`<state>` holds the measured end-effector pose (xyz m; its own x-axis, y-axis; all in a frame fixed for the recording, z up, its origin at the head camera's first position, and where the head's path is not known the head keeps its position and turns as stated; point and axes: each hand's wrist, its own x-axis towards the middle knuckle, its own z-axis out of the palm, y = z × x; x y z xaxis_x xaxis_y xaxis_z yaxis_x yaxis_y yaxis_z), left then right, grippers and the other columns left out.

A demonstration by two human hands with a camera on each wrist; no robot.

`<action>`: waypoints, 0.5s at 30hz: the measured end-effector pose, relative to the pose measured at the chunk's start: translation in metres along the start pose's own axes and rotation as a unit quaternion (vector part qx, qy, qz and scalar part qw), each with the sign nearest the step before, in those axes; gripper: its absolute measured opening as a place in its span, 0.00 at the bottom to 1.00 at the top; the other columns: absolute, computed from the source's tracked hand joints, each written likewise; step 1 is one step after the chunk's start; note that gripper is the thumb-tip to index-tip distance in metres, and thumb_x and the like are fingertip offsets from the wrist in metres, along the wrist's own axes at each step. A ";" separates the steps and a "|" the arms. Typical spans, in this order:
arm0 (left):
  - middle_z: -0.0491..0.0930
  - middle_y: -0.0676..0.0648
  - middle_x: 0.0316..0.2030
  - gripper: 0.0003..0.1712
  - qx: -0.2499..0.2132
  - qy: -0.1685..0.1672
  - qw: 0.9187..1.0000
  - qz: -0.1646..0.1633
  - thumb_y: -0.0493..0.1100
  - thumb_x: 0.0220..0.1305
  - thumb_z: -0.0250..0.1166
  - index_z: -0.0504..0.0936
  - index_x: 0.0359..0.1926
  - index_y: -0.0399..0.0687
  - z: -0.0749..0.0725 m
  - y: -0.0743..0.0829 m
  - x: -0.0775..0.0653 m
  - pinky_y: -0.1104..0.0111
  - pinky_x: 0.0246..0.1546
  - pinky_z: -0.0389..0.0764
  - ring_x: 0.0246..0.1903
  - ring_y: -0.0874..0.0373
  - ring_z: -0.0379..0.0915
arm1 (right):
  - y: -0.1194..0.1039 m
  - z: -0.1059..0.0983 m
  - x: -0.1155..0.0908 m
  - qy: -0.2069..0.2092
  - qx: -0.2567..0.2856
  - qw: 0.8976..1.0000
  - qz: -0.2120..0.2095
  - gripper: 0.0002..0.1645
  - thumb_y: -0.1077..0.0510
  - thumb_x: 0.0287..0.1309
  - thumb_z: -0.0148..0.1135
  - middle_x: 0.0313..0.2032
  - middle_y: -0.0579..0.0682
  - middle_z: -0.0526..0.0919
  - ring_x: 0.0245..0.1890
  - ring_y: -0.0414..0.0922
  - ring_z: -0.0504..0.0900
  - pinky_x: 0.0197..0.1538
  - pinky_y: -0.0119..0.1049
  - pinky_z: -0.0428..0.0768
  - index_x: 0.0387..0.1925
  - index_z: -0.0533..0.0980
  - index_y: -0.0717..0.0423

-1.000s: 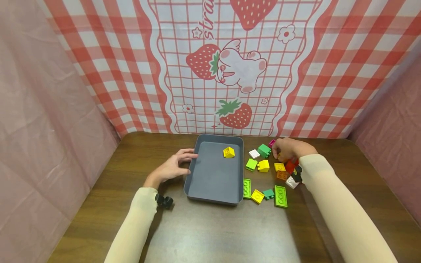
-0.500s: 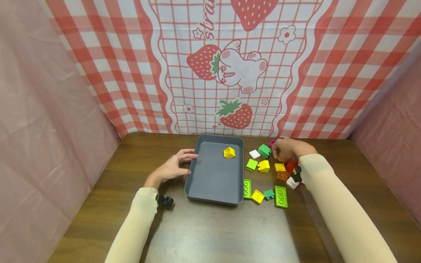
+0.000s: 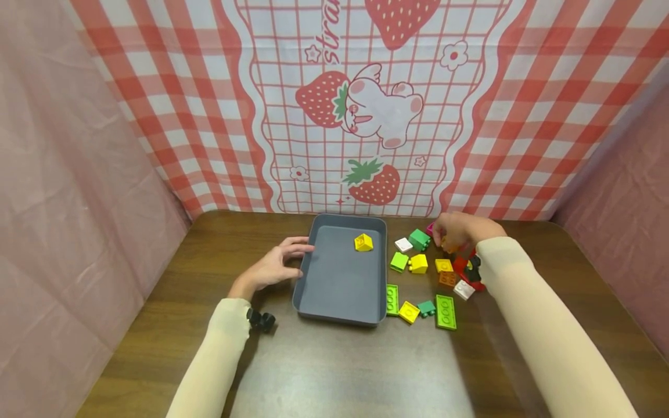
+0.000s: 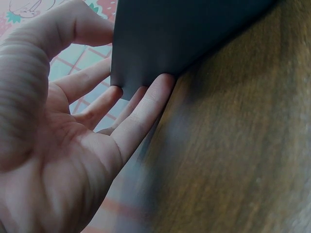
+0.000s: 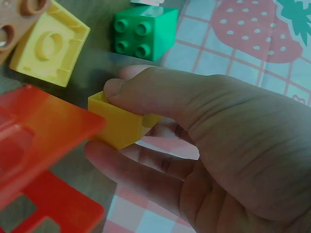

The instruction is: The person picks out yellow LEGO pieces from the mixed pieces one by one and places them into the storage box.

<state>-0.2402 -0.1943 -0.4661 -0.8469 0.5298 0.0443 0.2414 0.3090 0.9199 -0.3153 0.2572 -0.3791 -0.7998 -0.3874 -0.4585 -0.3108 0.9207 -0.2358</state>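
Observation:
My left hand (image 3: 274, 264) rests its fingertips against the left wall of the grey tray (image 3: 340, 316), thumb apart from the other fingers. In the left wrist view, extended fingers (image 4: 138, 119) touch the tray's dark side (image 4: 150, 43). At the far right of the tray floor lies a yellow sloped block (image 3: 363, 242). My right hand (image 3: 460, 229) is over the scattered toy bricks; in the right wrist view it pinches a yellow-orange block (image 5: 119, 124) between thumb and fingers. Beside it lie a red piece (image 5: 53, 126) and a green brick (image 5: 158, 34).
Right of the tray lie yellow (image 3: 418, 264), lime (image 3: 446, 312), teal (image 3: 427, 308), brown (image 3: 447, 278) and white (image 3: 464, 289) bricks on the wooden table (image 3: 334, 371). A checked strawberry cloth (image 3: 376, 104) hangs behind.
My right hand has risen slightly with the yellow-orange block, and more of the red piece beneath the wrist shows. The left hand and tray stay put.

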 end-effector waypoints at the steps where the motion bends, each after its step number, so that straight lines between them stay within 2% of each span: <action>1: 0.54 0.39 0.76 0.36 0.001 0.001 1.000 0.003 0.28 0.55 0.66 0.73 0.67 0.37 0.000 0.000 0.000 0.41 0.62 0.73 0.70 0.35 0.59 | -0.001 -0.002 -0.001 0.002 -0.004 1.000 -0.005 0.07 0.69 0.51 0.69 0.30 0.53 0.78 0.29 0.49 0.76 0.28 0.36 0.84 0.33 0.80 0.59; 4: 0.54 0.39 0.76 0.36 0.003 0.001 1.000 0.006 0.28 0.55 0.66 0.72 0.67 0.37 -0.001 0.000 0.000 0.40 0.63 0.73 0.70 0.35 0.59 | -0.003 -0.007 -0.004 0.006 -0.007 1.000 -0.011 0.08 0.69 0.51 0.69 0.30 0.53 0.78 0.29 0.48 0.75 0.29 0.36 0.85 0.34 0.80 0.60; 10: 0.54 0.40 0.76 0.36 0.010 0.001 1.000 -0.001 0.28 0.55 0.66 0.73 0.68 0.39 0.000 -0.001 0.001 0.43 0.61 0.75 0.71 0.36 0.59 | -0.008 -0.014 -0.008 0.010 -0.010 1.000 -0.019 0.08 0.70 0.50 0.69 0.30 0.54 0.78 0.27 0.47 0.74 0.27 0.33 0.79 0.34 0.81 0.60; 15: 0.54 0.41 0.76 0.36 0.010 0.002 1.000 -0.002 0.28 0.55 0.66 0.73 0.68 0.39 0.000 -0.002 0.001 0.43 0.60 0.76 0.71 0.36 0.59 | -0.011 -0.018 -0.011 0.012 -0.008 1.000 -0.013 0.07 0.69 0.52 0.69 0.33 0.54 0.79 0.32 0.49 0.75 0.30 0.37 0.84 0.35 0.81 0.60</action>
<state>-0.2414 -0.1944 -0.4680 -0.8500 0.5251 0.0418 0.2469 0.3271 0.9122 -0.3128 0.2523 -0.3560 -0.8037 -0.4096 -0.4316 -0.3389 0.9113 -0.2339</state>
